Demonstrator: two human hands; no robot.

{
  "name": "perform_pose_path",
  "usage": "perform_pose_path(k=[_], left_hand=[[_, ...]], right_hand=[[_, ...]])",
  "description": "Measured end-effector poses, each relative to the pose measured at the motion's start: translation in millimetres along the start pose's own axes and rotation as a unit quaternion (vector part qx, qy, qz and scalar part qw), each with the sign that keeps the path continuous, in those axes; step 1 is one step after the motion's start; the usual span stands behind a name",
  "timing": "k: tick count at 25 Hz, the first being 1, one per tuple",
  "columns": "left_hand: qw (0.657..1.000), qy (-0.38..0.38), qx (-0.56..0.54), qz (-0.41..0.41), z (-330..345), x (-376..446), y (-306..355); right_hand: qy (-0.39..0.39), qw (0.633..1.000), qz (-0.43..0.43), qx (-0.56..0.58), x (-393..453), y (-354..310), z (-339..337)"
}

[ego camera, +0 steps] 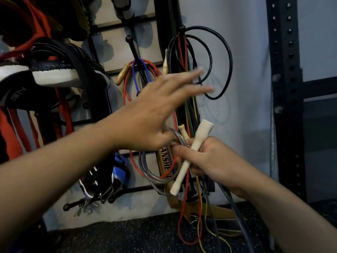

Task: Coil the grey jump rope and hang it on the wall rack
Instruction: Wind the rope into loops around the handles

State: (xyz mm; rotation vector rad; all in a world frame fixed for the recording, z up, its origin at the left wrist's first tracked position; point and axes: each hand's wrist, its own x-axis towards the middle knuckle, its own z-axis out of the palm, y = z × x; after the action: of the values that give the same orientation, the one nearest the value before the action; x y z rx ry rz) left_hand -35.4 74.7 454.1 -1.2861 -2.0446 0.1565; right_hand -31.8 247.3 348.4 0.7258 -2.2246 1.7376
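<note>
Grey wall and a black rack are filling the middle and upper left of the frame, with a perforated black upright standing at the right edge and speckled floor showing along the bottom. Pegs on the rack are carrying red and blue ropes and black loops in the upper middle, and shoes are sitting at the upper left.

A person's right hand, low and right of centre, is holding the grey rope: its grip is closed around a pale wooden handle and the gathered turns, with a second pale handle poking up just behind. Grey loops are hanging below and left of that fist, in front of a tan bat-like stick, and a grey tail is trailing down toward the lower right. The left hand is crossing the centre with fingers spread and blurred, its grip apart and clamped on nothing, though its thumb side is lying close to the top of the loops.

The rope is looking light, smooth and springy, so the turns are likely wanting to spring open and slip; the stiff handles are the surest hold. Pinching all turns together just beside the handles is probably keeping the coil tidy, and the top of the loops is probably the part to slip over a peg.
</note>
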Motion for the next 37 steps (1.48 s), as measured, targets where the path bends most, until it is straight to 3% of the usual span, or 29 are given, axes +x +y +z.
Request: perform_pose_path(k=[2, 5, 10, 13, 19, 21, 23, 25, 26, 27, 31, 34, 37], left_hand=[[0.978, -0.088, 0.148, 0.116, -4, 6, 4], [0.940, -0.102, 0.256, 0.201, 5, 4, 0], [0.946, -0.069, 0.275, 0.159, 16, 4, -5], [0.951, -0.085, 0.263, 0.136, 19, 0, -5], [0.956, -0.152, 0.238, 0.074, 25, -8, 0], [0.951, -0.258, 0.169, 0.022, 26, -1, 10], [0.923, -0.373, -0.027, -0.085, 22, 7, 10], [0.850, -0.420, -0.255, -0.191, 17, 7, 6], [0.817, -0.428, -0.320, -0.217, 16, 5, 6], [0.811, -0.431, -0.332, -0.215, 16, 2, 5], [0.900, -0.397, -0.146, -0.102, 17, -9, -1], [0.926, -0.369, -0.033, -0.076, 11, -17, -11], [0.941, -0.321, -0.007, -0.102, 6, -27, -26]], right_hand=[[0.009, 0.999, -0.005, -0.040, 1, -1, 0], [0.018, 0.996, -0.027, -0.080, 1, -6, 0], [0.039, 0.996, -0.025, -0.080, 1, -4, -1], [0.042, 0.995, -0.032, -0.082, -1, 0, -5], [-0.008, 0.976, -0.055, -0.208, -6, 2, -9], [-0.003, 0.969, -0.073, -0.236, -5, 7, -7], [-0.015, 0.972, -0.062, -0.226, -7, 8, -7], [-0.027, 0.976, -0.060, -0.210, -11, 6, -9], [-0.030, 0.976, -0.069, -0.204, -12, 4, -10], [-0.031, 0.977, -0.079, -0.197, -13, 3, -10], [-0.053, 0.977, -0.063, -0.198, -18, -1, -18], [-0.065, 0.975, -0.030, -0.210, -19, -3, -31], [-0.033, 0.963, -0.015, -0.268, -15, 3, -40]])
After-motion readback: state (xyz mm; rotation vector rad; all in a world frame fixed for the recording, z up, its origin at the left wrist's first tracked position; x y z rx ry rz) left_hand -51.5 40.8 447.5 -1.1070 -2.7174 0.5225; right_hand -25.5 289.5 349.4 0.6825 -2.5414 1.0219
